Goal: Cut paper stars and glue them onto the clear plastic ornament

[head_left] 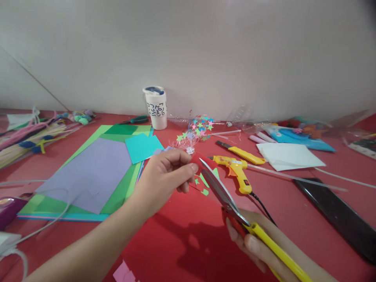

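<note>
My left hand (166, 172) pinches a small piece of red paper (197, 160) above the red table (182, 235). My right hand (258, 244) grips scissors (223, 194) with yellow and red handles. The steel blades point up and to the left, and their tips touch the red paper right beside my left thumb. Small green and red paper scraps (204, 184) lie on the table under the blades.
Stacked coloured sheets (88, 176) lie at left, pipe cleaners (32, 135) beyond them. A white cup (156, 107) stands by the wall. A yellow glue gun (236, 172), yellow utility knife (242, 153), star decoration (196, 131), white paper (289, 156) and black phone (337, 215) lie at right.
</note>
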A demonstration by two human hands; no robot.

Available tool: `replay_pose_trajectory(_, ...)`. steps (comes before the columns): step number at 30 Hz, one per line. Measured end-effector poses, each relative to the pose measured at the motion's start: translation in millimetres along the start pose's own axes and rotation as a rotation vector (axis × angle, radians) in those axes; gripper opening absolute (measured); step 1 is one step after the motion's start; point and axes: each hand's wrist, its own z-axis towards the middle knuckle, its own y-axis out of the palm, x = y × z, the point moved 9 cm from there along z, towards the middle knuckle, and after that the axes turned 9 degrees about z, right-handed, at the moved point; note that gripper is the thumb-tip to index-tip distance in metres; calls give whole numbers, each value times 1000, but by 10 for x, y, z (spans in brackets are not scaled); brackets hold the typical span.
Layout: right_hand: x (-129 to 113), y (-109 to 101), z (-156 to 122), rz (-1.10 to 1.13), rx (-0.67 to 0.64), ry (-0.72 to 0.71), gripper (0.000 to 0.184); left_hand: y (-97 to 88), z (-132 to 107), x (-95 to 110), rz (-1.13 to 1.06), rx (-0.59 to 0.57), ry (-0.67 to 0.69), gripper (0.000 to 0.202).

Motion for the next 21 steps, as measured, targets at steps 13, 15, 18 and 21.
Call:
replay_pose_trajectory(13, 278, -2, -28, 54, 57, 173, 51, 138, -36, -150, -140, 50, -39, 21)
replay_pose_trajectory(15, 194, 9, -2, 17, 46, 124, 52, 154, -41, -163, -155, 56, -41, 22)
replay_pose_trajectory(18, 114, 2, 16, -21, 40, 84, 53, 156, -46, -165, -168, 63, -39, 20)
replay_pose_trajectory(21, 83, -18, 7, -33, 53, 63, 53, 153, -49, -159, -175, 61, -35, 20)
